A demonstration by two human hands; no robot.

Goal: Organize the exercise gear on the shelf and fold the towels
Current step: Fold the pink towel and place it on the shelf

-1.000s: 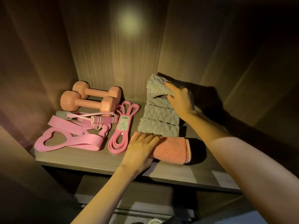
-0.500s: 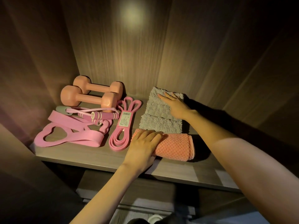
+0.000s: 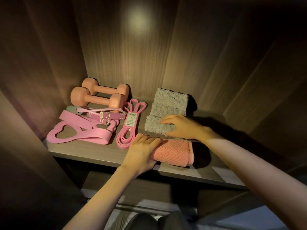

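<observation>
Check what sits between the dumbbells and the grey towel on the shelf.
The coiled pink resistance band, label facing up, lies between the dumbbells and the grey towel; the head view shows it.

The left half of the shelf (image 3: 93, 152) is filled by dumbbells (image 3: 98, 101) at the back and pink bands (image 3: 93, 136) nearer the front edge. The middle is blocked by a gray towel (image 3: 167, 107) and an orange towel (image 3: 174, 152). Bare room is left along the right edge.

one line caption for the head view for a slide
Left hand rests on the rolled orange towel, right hand flat on the grey towel, on a wooden shelf.
</observation>
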